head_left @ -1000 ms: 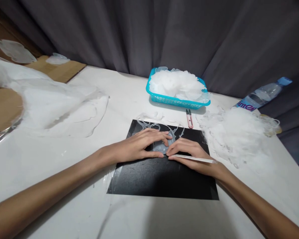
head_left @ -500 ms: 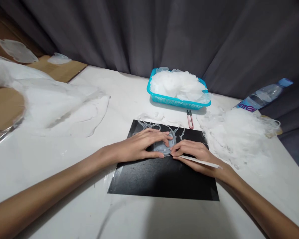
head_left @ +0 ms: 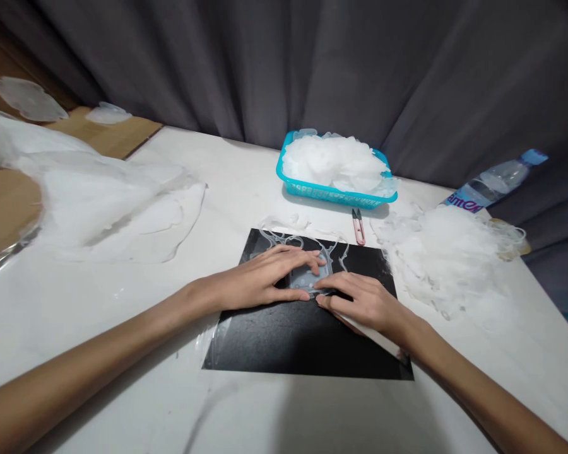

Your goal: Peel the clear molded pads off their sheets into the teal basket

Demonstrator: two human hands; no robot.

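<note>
A translucent, soft-looking molded piece (head_left: 307, 279) with thin looping strips at its far side lies on a black mat (head_left: 303, 340). My left hand (head_left: 269, 277) rests across it with fingers spread, thumb along its near edge. At the near right corner of the piece, my right hand (head_left: 366, 301) has its thumb and index finger close together. A slim white pen-like tool (head_left: 383, 340) runs under the right palm toward the wrist, held by curled fingers. Its tip is hidden, so its exact kind cannot be made out.
Behind the mat stands a blue basket (head_left: 336, 195) heaped with translucent pieces. Pink-handled thread snips (head_left: 358, 228) lie before it. A pile of translucent scraps (head_left: 454, 258) and a water bottle (head_left: 490, 183) are on the right. Large translucent sheets (head_left: 108, 195) cover the left, beside cardboard (head_left: 9, 202).
My right hand has shifted slightly left along the near edge of the piece and turned, so the tool's rear end has swung toward me. My left hand holds its place.
</note>
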